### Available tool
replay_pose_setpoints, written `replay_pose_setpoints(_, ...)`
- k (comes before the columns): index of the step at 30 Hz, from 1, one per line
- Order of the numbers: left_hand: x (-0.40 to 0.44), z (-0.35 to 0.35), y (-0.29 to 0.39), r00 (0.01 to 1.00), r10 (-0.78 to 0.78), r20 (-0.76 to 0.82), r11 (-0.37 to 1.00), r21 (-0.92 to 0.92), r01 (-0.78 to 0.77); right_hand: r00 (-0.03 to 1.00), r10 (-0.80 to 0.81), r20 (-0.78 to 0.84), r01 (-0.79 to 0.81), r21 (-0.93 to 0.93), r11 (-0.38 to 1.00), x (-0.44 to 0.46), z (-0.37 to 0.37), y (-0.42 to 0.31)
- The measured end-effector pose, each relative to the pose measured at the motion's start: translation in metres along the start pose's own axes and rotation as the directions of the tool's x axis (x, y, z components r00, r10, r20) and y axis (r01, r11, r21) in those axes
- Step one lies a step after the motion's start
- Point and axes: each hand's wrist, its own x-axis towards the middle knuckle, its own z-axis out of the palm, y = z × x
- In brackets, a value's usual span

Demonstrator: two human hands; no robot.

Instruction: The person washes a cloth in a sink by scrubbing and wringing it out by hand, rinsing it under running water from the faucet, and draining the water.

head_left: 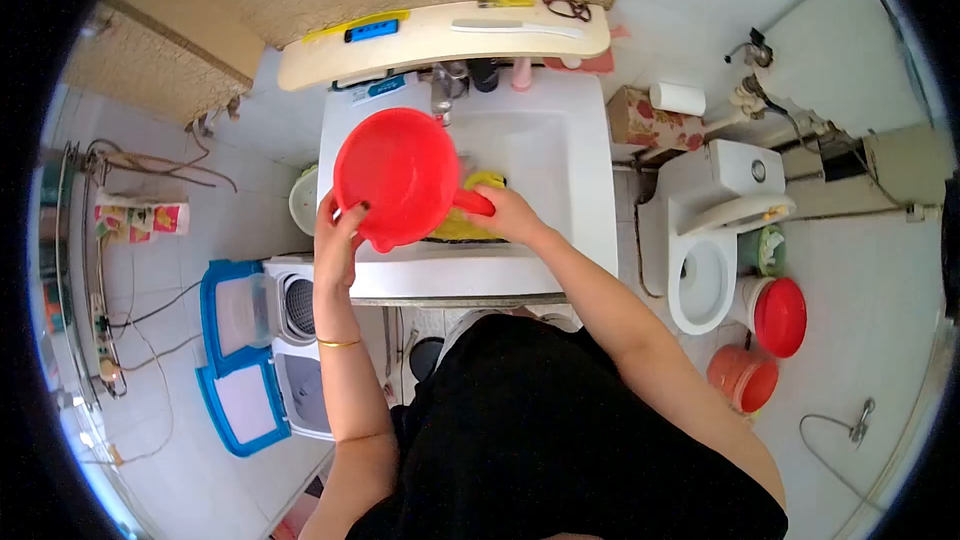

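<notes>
Over the left part of the white sink (590,210) I hold a red plastic water dipper (395,170). My left hand (338,235) grips its rim at the lower left, thumb over the edge. Around the dipper's short handle, on the right, my right hand (515,215) is closed. Beneath the dipper, partly hidden by it, something yellow (465,228) with a dark edge lies in the basin. The metal faucet (441,90) stands just behind the dipper.
A shelf (430,45) above the sink holds a blue item (372,31), combs and glasses (567,7). A toothpaste tube (385,88) lies on the sink's back ledge. To the left is an open twin-tub washing machine (300,350); to the right, a toilet (702,280) and red buckets (743,378).
</notes>
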Motion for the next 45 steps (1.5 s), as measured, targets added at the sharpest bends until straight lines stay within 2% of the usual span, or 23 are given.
replay_pose_setpoints(1, 0.008, -0.013, -0.013, 0.997, -0.074, 0.032, 0.993, -0.093, 0.077, 1.000, 0.019, 0.001, -0.019, -0.058, 0.998, -0.007, -0.002, -0.003)
replay_pose_setpoints(4, 0.017, -0.031, -0.050, 0.964, -0.252, 0.084, 0.937, -0.228, 0.264, 0.985, -0.097, -0.144, 0.076, -0.142, 0.987, -0.029, -0.002, -0.010)
replay_pose_setpoints(5, 0.019, -0.033, -0.058, 0.948, -0.301, 0.104, 0.905, -0.283, 0.318, 0.985, -0.097, -0.140, 0.078, -0.139, 0.987, -0.037, -0.006, -0.012)
replay_pose_setpoints(7, 0.017, -0.019, -0.058, 0.925, -0.280, 0.257, 0.904, -0.254, 0.344, 0.984, -0.076, -0.164, 0.053, -0.135, 0.989, -0.062, -0.022, -0.024)
replay_pose_setpoints(10, 0.006, 0.014, -0.044, 0.907, -0.231, 0.352, 0.931, -0.191, 0.311, 0.969, 0.056, -0.240, -0.059, -0.004, 0.998, -0.106, -0.042, -0.040)
replay_pose_setpoints(13, -0.003, 0.056, -0.040, 0.847, -0.235, 0.477, 0.931, -0.140, 0.338, 0.883, 0.011, -0.470, -0.035, -0.043, 0.998, -0.158, -0.050, -0.031)
replay_pose_setpoints(14, -0.005, 0.072, -0.042, 0.811, -0.243, 0.532, 0.925, -0.126, 0.360, 0.856, 0.056, -0.514, -0.070, -0.007, 0.998, -0.181, -0.055, -0.033)
replay_pose_setpoints(17, -0.024, 0.131, -0.051, 0.713, -0.262, 0.650, 0.929, -0.030, 0.369, 0.741, 0.161, -0.652, -0.156, 0.066, 0.986, -0.255, -0.064, -0.022)
replay_pose_setpoints(18, -0.031, 0.150, -0.057, 0.671, -0.290, 0.683, 0.927, 0.027, 0.373, 0.686, 0.139, -0.714, -0.142, 0.057, 0.988, -0.280, -0.064, -0.017)
replay_pose_setpoints(21, -0.071, 0.222, -0.074, 0.526, -0.328, 0.784, 0.920, 0.140, 0.365, 0.569, 0.298, -0.767, -0.270, 0.168, 0.948, -0.366, -0.068, -0.010)
replay_pose_setpoints(22, -0.092, 0.249, -0.078, 0.482, -0.334, 0.810, 0.919, 0.167, 0.356, 0.508, 0.296, -0.809, -0.300, 0.156, 0.941, -0.395, -0.067, -0.005)
replay_pose_setpoints(25, -0.167, 0.324, -0.091, 0.371, -0.365, 0.854, 0.915, 0.256, 0.311, 0.364, 0.407, -0.838, -0.349, 0.282, 0.894, -0.487, -0.063, 0.001)
replay_pose_setpoints(28, -0.233, 0.395, -0.130, 0.256, -0.391, 0.884, 0.904, 0.318, 0.286, 0.203, 0.356, -0.912, -0.372, 0.265, 0.890, -0.577, -0.052, 0.020)
replay_pose_setpoints(31, -0.311, 0.456, -0.163, 0.172, -0.415, 0.893, 0.894, 0.366, 0.258, 0.102, 0.449, -0.888, -0.438, 0.365, 0.821, -0.667, -0.049, 0.023)
replay_pose_setpoints(34, -0.384, 0.511, -0.198, 0.094, -0.464, 0.881, 0.871, 0.435, 0.230, -0.033, 0.408, -0.912, -0.458, 0.377, 0.805, -0.745, -0.040, 0.035)
replay_pose_setpoints(37, -0.452, 0.560, -0.228, -0.025, -0.482, 0.876, 0.847, 0.474, 0.242, -0.166, 0.400, -0.901, -0.444, 0.430, 0.786, -0.812, -0.028, 0.046)
replay_pose_setpoints(40, -0.511, 0.606, -0.260, -0.091, -0.528, 0.844, 0.816, 0.535, 0.218, -0.298, 0.499, -0.814, -0.362, 0.580, 0.730, -0.869, -0.022, 0.048)
replay_pose_setpoints(43, -0.561, 0.649, -0.286, -0.144, -0.563, 0.814, 0.795, 0.580, 0.176, -0.385, 0.587, -0.712, -0.239, 0.691, 0.682, -0.912, -0.023, 0.051)
replay_pose_setpoints(45, -0.590, 0.679, -0.308, -0.190, -0.577, 0.794, 0.776, 0.606, 0.177, -0.421, 0.564, -0.710, -0.212, 0.682, 0.700, -0.940, -0.023, 0.063)
